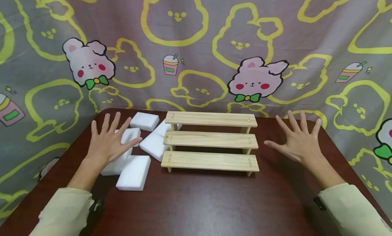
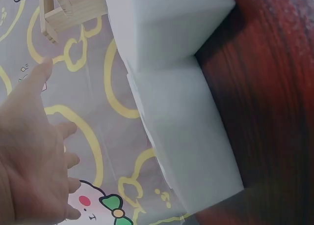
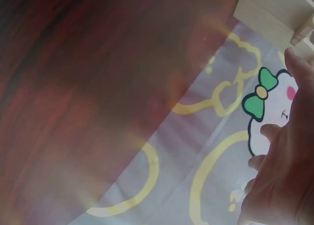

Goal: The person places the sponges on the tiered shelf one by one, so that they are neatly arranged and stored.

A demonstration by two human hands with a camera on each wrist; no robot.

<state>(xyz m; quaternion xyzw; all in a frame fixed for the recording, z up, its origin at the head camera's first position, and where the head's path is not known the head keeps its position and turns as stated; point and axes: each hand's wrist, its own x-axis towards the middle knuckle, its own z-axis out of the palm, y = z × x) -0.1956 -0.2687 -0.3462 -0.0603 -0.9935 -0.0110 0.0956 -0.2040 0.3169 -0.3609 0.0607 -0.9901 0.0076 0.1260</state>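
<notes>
1. I have the left hand [image 1: 107, 142] spread wide, fingers straight and gripping nothing, its thumb angled toward the wooden stand [image 1: 211, 139].
2. The white foam blocks [image 1: 133, 173] lie loosely grouped on the dark table [image 1: 199, 202]; from the head camera my left hand hides part of them, while the left wrist view shows palm and foam apart.
3. My right hand [image 1: 301, 140] is spread likewise, grip unfilled, its thumb pointing in toward the stand's right end with a gap between.
4. The stand, three stepped shelves, is upright between my two hands.
5. One foam block reaches the stand's left end, partly hidden by it; the frontmost overlaps a neighbour.
6. Behind the table I see patterned cloth [image 1: 196, 55].
</notes>
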